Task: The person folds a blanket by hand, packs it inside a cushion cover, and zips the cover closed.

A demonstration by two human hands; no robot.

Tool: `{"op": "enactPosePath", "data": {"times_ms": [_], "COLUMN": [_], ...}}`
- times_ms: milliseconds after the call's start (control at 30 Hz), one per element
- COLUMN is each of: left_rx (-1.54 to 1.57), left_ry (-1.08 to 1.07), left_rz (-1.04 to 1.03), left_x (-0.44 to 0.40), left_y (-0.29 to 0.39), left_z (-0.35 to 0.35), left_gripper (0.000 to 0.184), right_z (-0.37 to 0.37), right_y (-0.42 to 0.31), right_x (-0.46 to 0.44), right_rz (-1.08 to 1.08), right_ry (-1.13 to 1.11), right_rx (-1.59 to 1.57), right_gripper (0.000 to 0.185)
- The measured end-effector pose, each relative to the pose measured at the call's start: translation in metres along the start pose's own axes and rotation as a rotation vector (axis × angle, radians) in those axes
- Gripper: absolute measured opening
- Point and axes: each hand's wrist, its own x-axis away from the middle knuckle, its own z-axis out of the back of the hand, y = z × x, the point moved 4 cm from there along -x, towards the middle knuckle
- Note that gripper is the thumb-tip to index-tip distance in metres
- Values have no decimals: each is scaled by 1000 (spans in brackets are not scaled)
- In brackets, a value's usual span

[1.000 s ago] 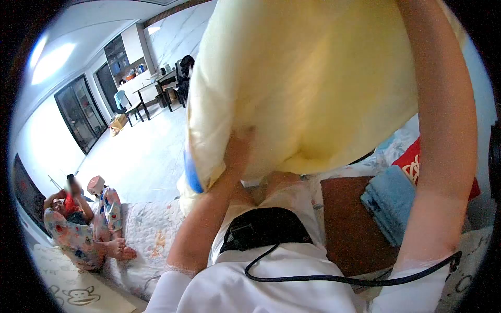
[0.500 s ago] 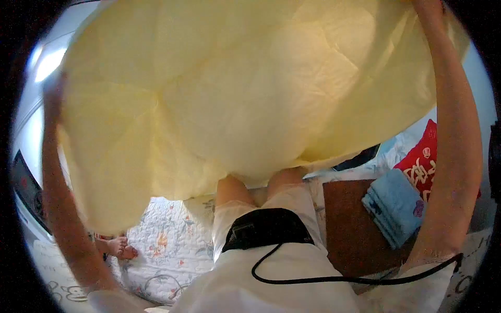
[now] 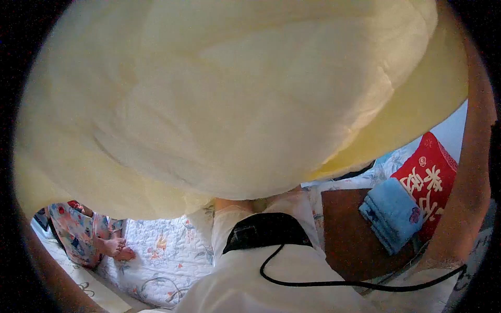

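A large pale yellow cloth [image 3: 235, 104], thin and creased, billows before me and fills the upper part of the head view. Its lower edge hangs over my knees. Both my arms are raised at its sides: the left forearm [image 3: 57, 274] runs up along the lower left edge, and the right forearm [image 3: 464, 214] rises along the right. Neither of my hands shows, so how they hold the cloth is hidden.
I am over a white floral quilted bed cover [image 3: 162, 245]. To the right lie a brown mat [image 3: 342, 229], a folded blue towel [image 3: 391, 214] and a red cushion [image 3: 430, 177]. Another person's feet [image 3: 122, 250] are at the left. A black cord [image 3: 360, 284] crosses my lap.
The yellow cloth has swollen out and spread toward both sides, coming nearer. My arms have moved farther apart, and more of the other person's patterned clothing shows at left.
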Motion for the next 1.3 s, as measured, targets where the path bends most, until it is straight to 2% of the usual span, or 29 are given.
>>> {"op": "enactPosePath", "data": {"times_ms": [33, 67, 100, 167, 200, 233, 300, 333, 367, 433, 467, 533, 567, 633, 700, 733, 767, 800, 833, 867, 900, 967, 1000, 1067, 1100, 1133, 1200, 1300], "left_rx": [92, 92, 164, 422, 603, 817, 1173, 1293, 1367, 1401, 1328, 1235, 1350, 1552, 1660, 1673, 1617, 1494, 1372, 1635, 1879, 1942, 1944, 2280, 2280, 2389, 2486, 2185], "left_ry": [-103, -104, -119, -258, -394, -593, -1128, -1395, -1612, -1933, -2138, -2355, -2238, -2000, -1814, -1750, -1747, -1766, -1783, -1627, -1438, -1535, -1556, -1543, -1561, -1521, -1477, -1380], "left_rz": [-85, -84, -114, -283, -383, -486, -746, -863, -961, -1089, -1120, -1150, -1119, -1048, -948, -889, -817, -808, -797, -704, -605, -417, -413, 40, 47, 274, 535, 201], "left_x": [-4, 12, 33, 101, 142, 191, 286, 322, 343, 346, 331, 310, 304, 301, 302, 302, 310, 324, 346, 392, 450, 546, 590, 633, 641, 646, 655, 683], "left_y": [-8, 8, 27, 76, 103, 134, 181, 194, 202, 205, 208, 222, 236, 268, 310, 335, 368, 396, 423, 453, 484, 526, 535, 533, 527, 517, 505, 513], "left_z": [-11, 7, 25, 53, 64, 75, 103, 121, 135, 152, 160, 165, 162, 151, 141, 135, 134, 140, 139, 130, 123, 122, 121, 124, 129, 130, 137, 110], "left_gripper": [35, 35, 34, 31, 30, 29, 27, 27, 26, 25, 29, 33, 35, 39, 43, 45, 48, 47, 47, 46, 46, 44, 44, 40, 40, 38, 36, 35], "right_z": [0, -1, 0, 2, 14, 32, 88, 124, 152, 181, 191, 183, 172, 148, 128, 124, 125, 139, 165, 193, 234, 319, 335, 347, 350, 350, 351, 350], "right_y": [3, 17, 28, 57, 63, 63, 53, 36, 13, -3, -15, -36, -43, -78, -128, -160, -193, -229, -260, -289, -312, -333, -328, -307, -301, -294, -284, -292], "right_x": [3, 4, 19, 80, 112, 144, 196, 211, 226, 253, 256, 242, 240, 223, 244, 266, 301, 332, 348, 391, 450, 521, 525, 528, 532, 536, 533, 542], "right_rz": [137, -400, -415, -294, -235, -175, -91, -105, -278, -44, -163, -111, -102, -308, -277, -269, -261, -343, -466, -323, -153, -4, 0, -223, -221, -345, -547, -475], "right_ry": [149, -408, -602, -1015, -1245, -1470, -1806, -1910, -1955, -2232, -2339, -2283, -2221, -2113, -1933, -1984, -1946, -1945, -2127, -2064, -1903, -2164, -2183, -2025, -2041, -2033, -1982, -1982], "right_rx": [58, -277, -277, -311, -336, -367, -440, -421, -627, -522, -614, -522, -506, -602, -991, -1095, -1207, -1249, -1159, -1186, -1244, -1194, -1197, -1215, -1215, -1230, -1278, -1254], "right_gripper": [27, 27, 27, 27, 28, 28, 28, 20, 21, 27, 36, 35, 34, 47, 43, 40, 39, 39, 39, 44, 49, 51, 51, 57, 57, 58, 59, 58]}}
